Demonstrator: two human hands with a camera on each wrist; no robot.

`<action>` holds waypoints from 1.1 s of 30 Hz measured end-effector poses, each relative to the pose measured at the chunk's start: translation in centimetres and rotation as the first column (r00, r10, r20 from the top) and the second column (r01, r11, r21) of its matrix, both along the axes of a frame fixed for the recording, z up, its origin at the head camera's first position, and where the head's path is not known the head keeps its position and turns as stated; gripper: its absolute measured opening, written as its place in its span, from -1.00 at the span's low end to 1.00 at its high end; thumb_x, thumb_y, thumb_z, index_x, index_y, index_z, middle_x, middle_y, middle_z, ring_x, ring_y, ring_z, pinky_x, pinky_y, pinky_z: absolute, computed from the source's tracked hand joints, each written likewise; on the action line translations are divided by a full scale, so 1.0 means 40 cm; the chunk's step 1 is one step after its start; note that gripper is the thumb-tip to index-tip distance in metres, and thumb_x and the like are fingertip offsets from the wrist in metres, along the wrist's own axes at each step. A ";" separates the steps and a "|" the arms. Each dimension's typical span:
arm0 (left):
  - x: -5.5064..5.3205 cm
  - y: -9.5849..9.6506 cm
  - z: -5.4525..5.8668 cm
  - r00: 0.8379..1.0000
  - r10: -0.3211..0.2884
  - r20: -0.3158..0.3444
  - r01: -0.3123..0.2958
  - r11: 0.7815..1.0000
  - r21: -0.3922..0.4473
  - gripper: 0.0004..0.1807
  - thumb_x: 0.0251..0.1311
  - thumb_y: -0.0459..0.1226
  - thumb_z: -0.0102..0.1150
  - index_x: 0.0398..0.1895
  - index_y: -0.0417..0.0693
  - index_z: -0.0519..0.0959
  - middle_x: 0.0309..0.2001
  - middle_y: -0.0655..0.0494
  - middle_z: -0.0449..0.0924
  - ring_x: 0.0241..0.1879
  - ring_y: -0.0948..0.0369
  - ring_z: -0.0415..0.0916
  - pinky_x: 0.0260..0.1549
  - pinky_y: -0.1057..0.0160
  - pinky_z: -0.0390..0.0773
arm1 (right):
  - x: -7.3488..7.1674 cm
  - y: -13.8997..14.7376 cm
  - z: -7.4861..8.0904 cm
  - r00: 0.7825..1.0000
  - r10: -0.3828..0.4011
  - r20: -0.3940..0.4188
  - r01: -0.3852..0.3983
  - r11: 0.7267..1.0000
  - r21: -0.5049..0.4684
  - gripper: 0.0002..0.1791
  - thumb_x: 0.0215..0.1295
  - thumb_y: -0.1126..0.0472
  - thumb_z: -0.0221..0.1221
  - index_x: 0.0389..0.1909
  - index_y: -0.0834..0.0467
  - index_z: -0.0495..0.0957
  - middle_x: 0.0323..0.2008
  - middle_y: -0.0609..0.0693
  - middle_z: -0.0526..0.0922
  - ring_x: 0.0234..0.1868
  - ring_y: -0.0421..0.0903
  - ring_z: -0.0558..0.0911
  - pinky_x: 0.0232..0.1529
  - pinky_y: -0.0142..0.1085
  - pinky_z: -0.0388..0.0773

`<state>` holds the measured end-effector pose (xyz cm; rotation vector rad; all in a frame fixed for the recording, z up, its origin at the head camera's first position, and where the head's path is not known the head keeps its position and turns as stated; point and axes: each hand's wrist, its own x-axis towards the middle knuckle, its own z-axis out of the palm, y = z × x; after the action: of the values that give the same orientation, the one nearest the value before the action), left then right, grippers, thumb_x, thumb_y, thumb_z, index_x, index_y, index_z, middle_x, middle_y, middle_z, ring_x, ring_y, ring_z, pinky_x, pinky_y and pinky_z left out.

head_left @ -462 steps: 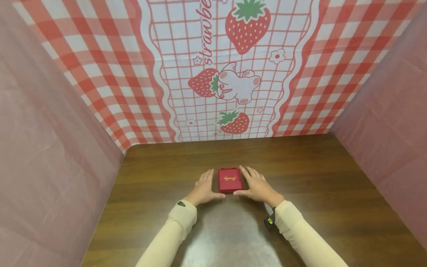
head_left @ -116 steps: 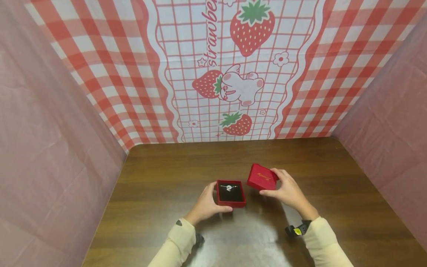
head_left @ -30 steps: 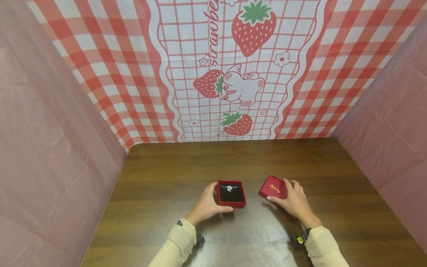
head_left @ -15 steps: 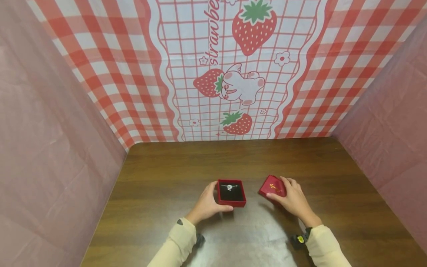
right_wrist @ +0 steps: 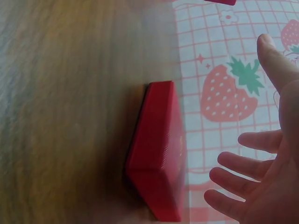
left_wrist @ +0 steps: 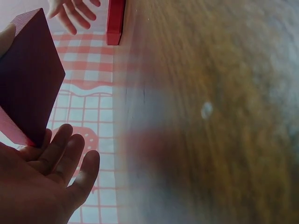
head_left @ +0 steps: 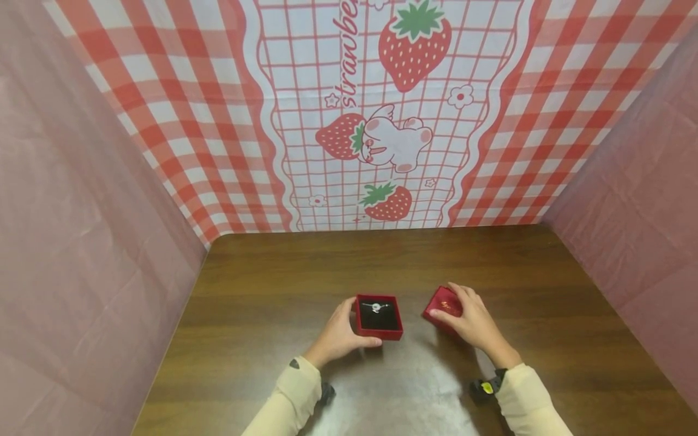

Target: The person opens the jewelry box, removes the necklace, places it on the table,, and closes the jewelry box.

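Note:
My left hand point(head_left: 339, 333) grips the red jewelry box base point(head_left: 380, 333) between thumb and fingers. In the left wrist view the base's dark underside point(left_wrist: 32, 70) is tilted and raised off the table. Inside, a fine silver chain with a round pendant point(head_left: 375, 307) lies on a black pad. The red box lid point(head_left: 443, 297), with gold lettering, rests on the table to the right, top up. Over the lid hovers my right hand point(head_left: 473, 316); the right wrist view shows its fingers point(right_wrist: 238, 182) spread, apart from the lid.
A brown wooden table point(head_left: 283, 266) lies beneath both hands. Behind it hangs a red-and-white strawberry cloth point(head_left: 382, 151). Pink cloth walls stand at left point(head_left: 93, 242) and right point(head_left: 632, 200).
Since several seconds ago the lid has come off the base and gone right onto the table. In the last half second my right hand has let go of the lid and lifted. My left hand stays put.

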<state>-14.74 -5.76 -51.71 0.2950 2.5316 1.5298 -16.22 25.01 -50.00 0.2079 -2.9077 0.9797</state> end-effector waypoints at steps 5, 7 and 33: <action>0.001 0.000 -0.002 1.000 0.000 -0.011 0.000 1.000 0.003 0.12 -0.30 0.01 0.59 0.38 -0.21 0.23 0.24 -0.15 0.41 0.16 0.00 0.46 0.19 -0.14 0.43 | -0.002 -0.013 0.014 1.000 0.015 0.001 -0.015 1.000 -0.027 -0.05 0.09 -0.17 0.35 0.38 0.26 0.23 0.22 0.33 0.38 0.14 0.25 0.40 0.02 0.24 0.53; 0.002 0.001 -0.003 1.000 0.000 -0.013 0.000 1.000 0.004 0.13 -0.30 0.01 0.59 0.37 -0.21 0.23 0.24 -0.15 0.40 0.16 0.00 0.46 0.19 -0.14 0.43 | -0.002 -0.019 0.020 1.000 0.026 -0.002 -0.026 0.999 -0.039 -0.06 0.10 -0.15 0.35 0.38 0.27 0.23 0.23 0.34 0.37 0.17 0.27 0.39 0.06 0.27 0.48; 0.004 0.002 0.011 1.000 -0.008 -0.017 0.008 1.000 0.019 0.09 -0.27 -0.01 0.59 0.38 -0.16 0.23 0.20 -0.10 0.43 0.10 0.04 0.49 0.11 -0.09 0.50 | -0.017 -0.117 0.085 0.973 0.223 -0.059 -0.227 0.970 -0.086 -0.12 0.13 -0.04 0.37 0.38 0.27 0.25 0.24 0.28 0.43 0.25 0.25 0.43 0.16 0.26 0.40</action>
<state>-14.60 -5.70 -51.28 0.3214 2.5266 1.5561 -16.92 20.32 -46.59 0.5586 -2.8311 1.1200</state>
